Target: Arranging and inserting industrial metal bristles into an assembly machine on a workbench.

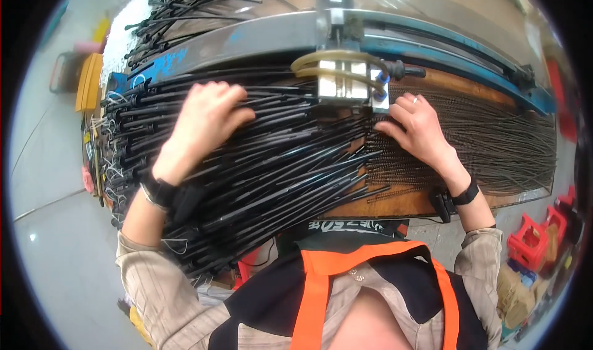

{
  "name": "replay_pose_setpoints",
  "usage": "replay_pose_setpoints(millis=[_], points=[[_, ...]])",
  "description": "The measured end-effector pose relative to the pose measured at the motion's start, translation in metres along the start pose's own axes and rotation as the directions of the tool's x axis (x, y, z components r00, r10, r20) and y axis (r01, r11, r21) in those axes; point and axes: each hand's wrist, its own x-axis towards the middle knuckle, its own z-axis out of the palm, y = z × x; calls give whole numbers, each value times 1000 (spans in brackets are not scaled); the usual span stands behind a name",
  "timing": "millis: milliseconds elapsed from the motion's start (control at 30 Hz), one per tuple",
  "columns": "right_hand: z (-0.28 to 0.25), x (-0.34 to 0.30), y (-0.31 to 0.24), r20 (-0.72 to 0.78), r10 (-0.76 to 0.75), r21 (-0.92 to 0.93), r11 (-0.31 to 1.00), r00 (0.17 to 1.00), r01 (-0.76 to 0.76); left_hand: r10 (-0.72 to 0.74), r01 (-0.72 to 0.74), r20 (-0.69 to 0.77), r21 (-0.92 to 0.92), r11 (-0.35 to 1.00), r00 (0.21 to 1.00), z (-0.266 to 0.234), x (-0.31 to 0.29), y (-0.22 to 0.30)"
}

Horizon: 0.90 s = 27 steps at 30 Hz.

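My left hand (213,116) is closed over a thin black tube (281,95), thumb pointing right. The tube runs from my fingers toward a metal clamp block (343,81) with yellowish hoses (327,54) and blue fittings. Beneath my left hand and forearm spreads a thick layer of similar black tubes (265,183). At the block's right side, the fingers of my right hand (417,127) are curled together against its edge. What they pinch is hidden. Long, thin coiled springs (494,140) lie under and beyond my right hand.
A blue metal rail (457,56) crosses behind the block. More black tubes (185,10) lie at the back left beside a white heap (126,32). The wooden tabletop (346,209) shows at the front. Red stools (534,242) stand on the floor at right.
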Motion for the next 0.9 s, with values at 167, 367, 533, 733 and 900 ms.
replay_pose_setpoints(millis=[167,367,533,733,900], points=[[-4,3,-13,70,-110,-195,973,992,121,5,-6,14,41,999,1000,3,-14,15],[-9,1,-27,139,61,-225,974,988,-29,14,15,125,-223,975,992,-2,-8,7],[-18,3,-33,246,369,282,857,896,-431,158,-168,-65,-199,966,985,13,0,-3],[-10,-18,-15,311,330,667,592,891,-452,142,-140,39,-57,989,989,-1,6,39],[-13,-24,-32,249,432,413,762,867,-499,150,-148,8,-144,978,989,-6,26,76]])
